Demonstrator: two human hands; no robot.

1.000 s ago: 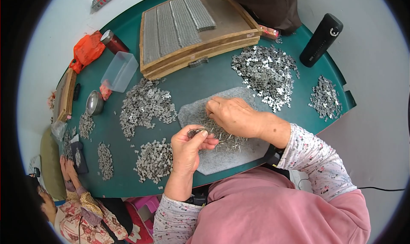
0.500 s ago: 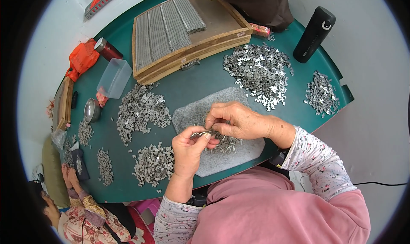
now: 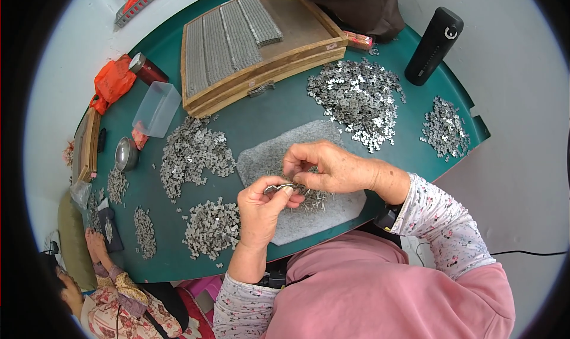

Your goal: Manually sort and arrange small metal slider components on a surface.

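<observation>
Over a grey felt mat (image 3: 303, 227), my left hand (image 3: 261, 209) pinches a short row of small shiny metal pieces (image 3: 276, 188) between thumb and fingers. My right hand (image 3: 333, 168) is closed against it, thumb and fingertips pressed together close to the row's end. Whatever the right fingertips hold is too small and hidden to make out. Thin metal pins (image 3: 314, 201) lie in a loose heap on the mat, just below the hands and partly covered by them.
Heaps of small metal plates (image 3: 356, 101) lie around the mat on the green table (image 3: 261, 110). A wooden tray (image 3: 202, 108) with grey linked strips stands behind. A black bottle (image 3: 433, 48) stands back right, a clear plastic box (image 3: 157, 110) left. Another person's hands (image 3: 97, 244) rest at the far left edge.
The whole view has shifted very slightly. Both hands stay together over the mat, with the left still gripping the row of metal pieces; the right fingers have moved only slightly.
</observation>
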